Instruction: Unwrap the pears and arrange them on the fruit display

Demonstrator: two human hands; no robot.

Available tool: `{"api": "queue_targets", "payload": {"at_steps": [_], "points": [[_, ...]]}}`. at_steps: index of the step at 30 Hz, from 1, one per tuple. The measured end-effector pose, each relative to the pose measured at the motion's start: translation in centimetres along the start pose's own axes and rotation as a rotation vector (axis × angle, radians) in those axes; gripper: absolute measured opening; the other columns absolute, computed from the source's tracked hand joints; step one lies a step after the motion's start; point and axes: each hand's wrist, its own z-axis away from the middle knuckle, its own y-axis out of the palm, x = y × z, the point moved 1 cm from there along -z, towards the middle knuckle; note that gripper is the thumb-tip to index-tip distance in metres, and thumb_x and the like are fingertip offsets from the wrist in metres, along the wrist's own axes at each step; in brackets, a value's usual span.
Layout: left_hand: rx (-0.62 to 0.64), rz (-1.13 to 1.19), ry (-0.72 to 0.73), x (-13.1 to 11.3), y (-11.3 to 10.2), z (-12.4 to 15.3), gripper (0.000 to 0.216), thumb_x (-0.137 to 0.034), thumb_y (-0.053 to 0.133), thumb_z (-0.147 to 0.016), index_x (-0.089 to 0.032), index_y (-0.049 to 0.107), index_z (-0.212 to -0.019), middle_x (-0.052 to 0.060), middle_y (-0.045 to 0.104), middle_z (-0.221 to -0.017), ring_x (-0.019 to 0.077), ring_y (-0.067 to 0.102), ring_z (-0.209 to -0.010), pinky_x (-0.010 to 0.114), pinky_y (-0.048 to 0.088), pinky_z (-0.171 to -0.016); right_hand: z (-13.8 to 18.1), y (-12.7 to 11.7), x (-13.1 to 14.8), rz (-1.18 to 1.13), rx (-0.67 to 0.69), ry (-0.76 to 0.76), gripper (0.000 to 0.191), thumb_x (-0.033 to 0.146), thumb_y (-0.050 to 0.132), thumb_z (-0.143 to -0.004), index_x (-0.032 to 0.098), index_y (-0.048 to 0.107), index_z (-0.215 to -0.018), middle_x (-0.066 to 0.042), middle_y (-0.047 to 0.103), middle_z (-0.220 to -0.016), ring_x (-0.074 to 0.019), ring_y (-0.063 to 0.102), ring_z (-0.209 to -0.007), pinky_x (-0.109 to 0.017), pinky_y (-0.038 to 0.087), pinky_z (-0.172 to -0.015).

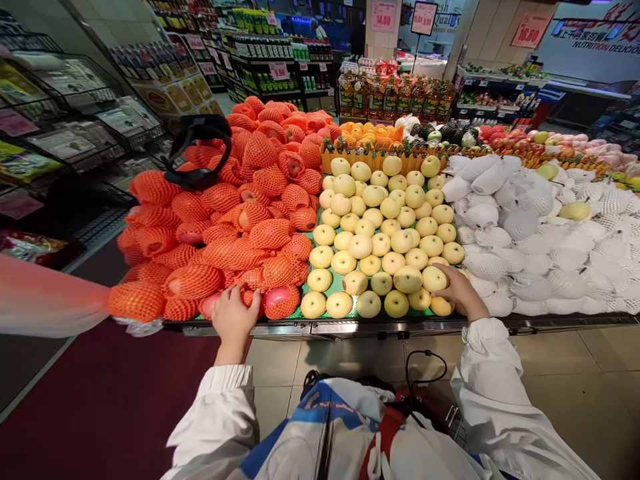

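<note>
My right hand [459,291] lies on the front right corner of a pile of yellow pears [383,227], its fingers curled round one yellow pear [433,278]. At the front edge of the display my left hand [234,317] rests with thumb spread, its fingertips touching red apples in orange foam nets [235,220]. A bare red apple [278,298] sits just right of that hand. Both arms wear white sleeves.
Fruit in white foam nets [520,227] fills the display to the right. A black band [197,150] lies on top of the netted apples. More fruit, bottles and shelves stand behind. A trolley with bags [350,427] is against my body. An orange blur [45,297] crosses at left.
</note>
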Motion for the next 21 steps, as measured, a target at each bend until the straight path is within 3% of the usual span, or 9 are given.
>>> {"api": "queue_targets", "payload": {"at_steps": [4,6,9,12,14,18,21], "points": [[-0.001,0.008,-0.008,0.1,0.1,0.0,0.078,-0.064,0.042,-0.103,-0.004,0.065,-0.148,0.029,0.064,-0.148,0.0459,0.060,-0.137,0.060,0.045,-0.119,0.9,-0.3,-0.3,0.012,0.026,-0.047,0.093,0.043,0.086,-0.079,0.025,0.053,-0.165,-0.014,0.059,-0.161,-0.0383,0.058,-0.145,-0.053,0.050,-0.118],[-0.003,0.020,0.001,0.1,0.1,0.0,0.077,-0.063,0.042,-0.103,-0.004,0.065,-0.147,0.029,0.063,-0.149,0.0461,0.059,-0.138,0.060,0.045,-0.119,1.7,0.1,0.5,0.105,-0.035,-0.032,0.100,0.045,0.086,-0.081,0.023,0.047,-0.170,-0.018,0.051,-0.168,-0.0414,0.051,-0.152,-0.057,0.048,-0.121],[-0.007,0.026,0.006,0.1,0.1,0.1,0.077,-0.063,0.043,-0.102,-0.004,0.066,-0.146,0.029,0.064,-0.149,0.0465,0.059,-0.138,0.060,0.045,-0.118,3.3,1.9,3.5,0.227,-0.292,-0.033,0.087,0.052,0.079,-0.091,0.018,0.051,-0.166,-0.023,0.047,-0.170,-0.0440,0.047,-0.154,-0.061,0.045,-0.123],[-0.016,0.018,0.001,0.1,0.1,0.1,0.076,-0.062,0.044,-0.101,-0.004,0.066,-0.146,0.028,0.064,-0.149,0.0469,0.060,-0.137,0.061,0.047,-0.116,5.1,5.2,7.7,0.173,-0.545,-0.085,0.051,0.049,0.058,-0.109,0.017,0.067,-0.147,-0.020,0.067,-0.148,-0.0345,0.061,-0.137,-0.053,0.050,-0.119],[-0.019,0.021,-0.008,0.1,0.1,0.1,0.076,-0.061,0.044,-0.101,-0.005,0.067,-0.146,0.028,0.065,-0.148,0.0463,0.060,-0.137,0.061,0.047,-0.116,6.2,7.5,9.6,0.136,-0.654,-0.065,0.042,0.045,0.052,-0.113,0.016,0.071,-0.136,-0.018,0.074,-0.133,-0.0309,0.067,-0.127,-0.049,0.052,-0.115],[-0.017,0.038,-0.005,0.2,0.2,0.1,0.075,-0.062,0.044,-0.101,-0.006,0.067,-0.145,0.027,0.065,-0.148,0.0455,0.060,-0.138,0.061,0.046,-0.118,7.4,9.5,8.9,0.108,-0.861,0.158,0.060,0.053,0.051,-0.111,0.007,0.064,-0.145,-0.029,0.063,-0.149,-0.0392,0.057,-0.144,-0.059,0.045,-0.122],[-0.018,0.039,0.006,0.4,0.3,0.1,0.078,-0.064,0.043,-0.101,-0.005,0.066,-0.147,0.028,0.065,-0.149,0.0473,0.060,-0.137,0.062,0.046,-0.118,6.9,8.9,6.2,0.047,-0.813,0.275,0.083,0.068,0.051,-0.107,0.002,0.054,-0.157,-0.033,0.054,-0.158,-0.0446,0.050,-0.151,-0.064,0.042,-0.124]]}}
